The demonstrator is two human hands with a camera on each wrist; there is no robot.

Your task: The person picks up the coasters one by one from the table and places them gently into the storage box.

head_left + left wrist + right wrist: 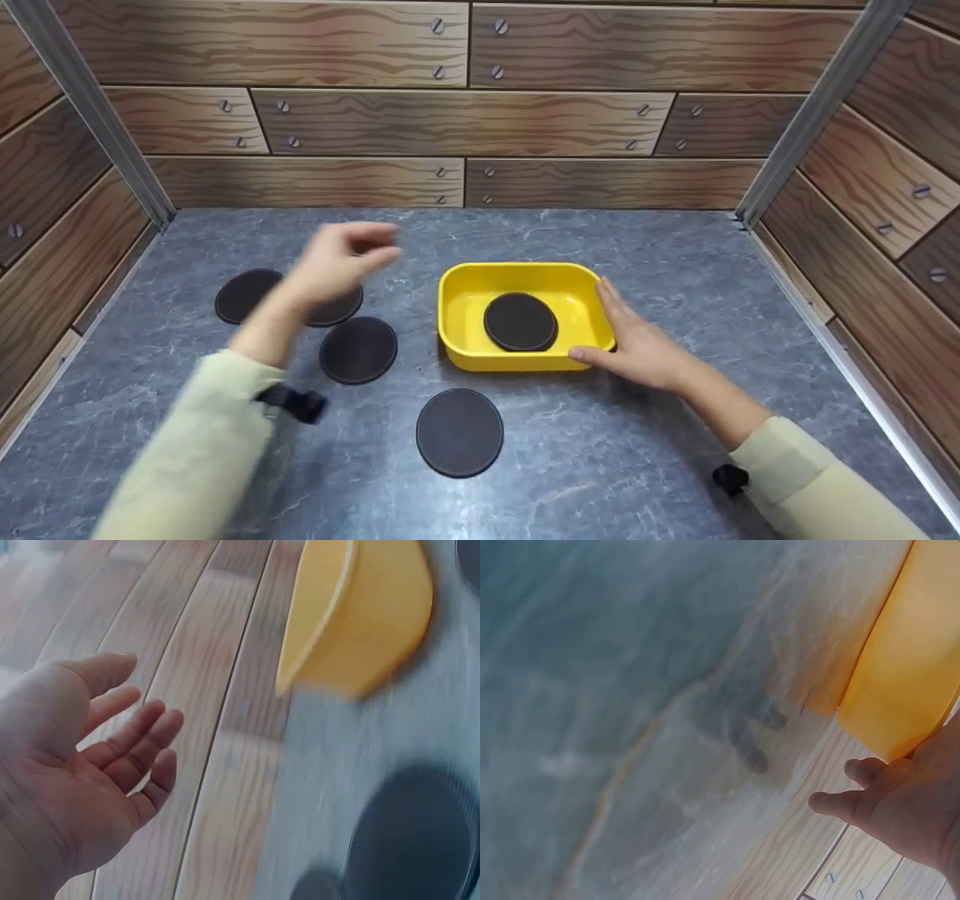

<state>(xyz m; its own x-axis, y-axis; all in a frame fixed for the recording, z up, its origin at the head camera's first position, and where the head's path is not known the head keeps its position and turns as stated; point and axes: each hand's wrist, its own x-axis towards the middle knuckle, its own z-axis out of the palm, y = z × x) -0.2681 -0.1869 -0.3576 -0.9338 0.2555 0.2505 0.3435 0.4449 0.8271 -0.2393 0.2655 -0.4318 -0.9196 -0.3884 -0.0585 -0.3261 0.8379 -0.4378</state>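
In the head view a yellow plastic tub [480,362] stands right of centre, with a black round coaster [520,321] lying inside. My right hand [645,349] holds the tub's right end, its thumb over the front rim and its fingers along the right side. Blurred, my left hand [341,259] hovers above the table left of the tub, empty, fingers loosely bent. Under and beside that arm lie more black coasters [358,350], one partly covered by the hand. Another coaster [460,433] lies in front of the tub. The left wrist view shows a bare palm [67,802].
A grey marbled tabletop [600,450] lies beneath everything. Wood-patterned panels [360,120] enclose it at the back and both sides, with metal corner posts [817,112]. At the far left lies one more black coaster [244,296].
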